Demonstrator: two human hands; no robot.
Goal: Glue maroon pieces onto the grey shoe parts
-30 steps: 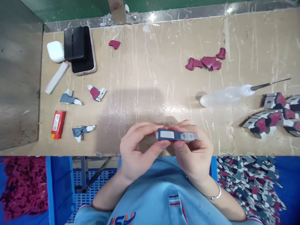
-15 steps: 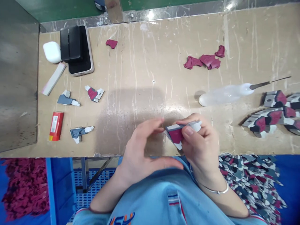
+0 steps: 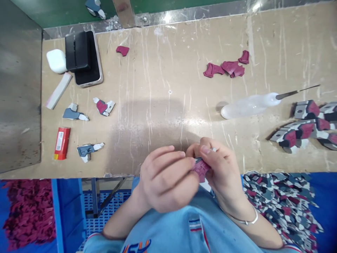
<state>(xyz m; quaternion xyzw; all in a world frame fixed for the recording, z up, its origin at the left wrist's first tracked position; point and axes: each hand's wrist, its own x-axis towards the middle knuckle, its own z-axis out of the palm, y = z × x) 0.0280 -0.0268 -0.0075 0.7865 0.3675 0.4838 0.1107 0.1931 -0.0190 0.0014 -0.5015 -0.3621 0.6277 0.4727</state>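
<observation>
Between my two hands, near the table's front edge, is a small maroon, grey and white plastic part (image 3: pixel 201 169). My right hand (image 3: pixel 219 163) grips it with thumb and fingers. My left hand (image 3: pixel 168 177) is closed against the part's left side, its fingers curled and partly hiding it. To the right lies a translucent bottle (image 3: pixel 244 106) with a thin metal tip. Maroon pieces (image 3: pixel 230 68) lie loosely grouped farther back, and one maroon piece (image 3: pixel 122 51) sits alone at the back left.
Assembled parts (image 3: pixel 305 130) cluster at the right. At left are a phone (image 3: pixel 98 75), a black case (image 3: pixel 77 51), a white case (image 3: pixel 56 60), a red lighter-like object (image 3: pixel 62 143) and three jointed parts. Below the table are maroon pieces (image 3: pixel 30 214) and mixed parts (image 3: pixel 284 207).
My left hand has closed in from open and now touches the part. In my right hand the part has turned and moved slightly lower. The view has shifted a little.
</observation>
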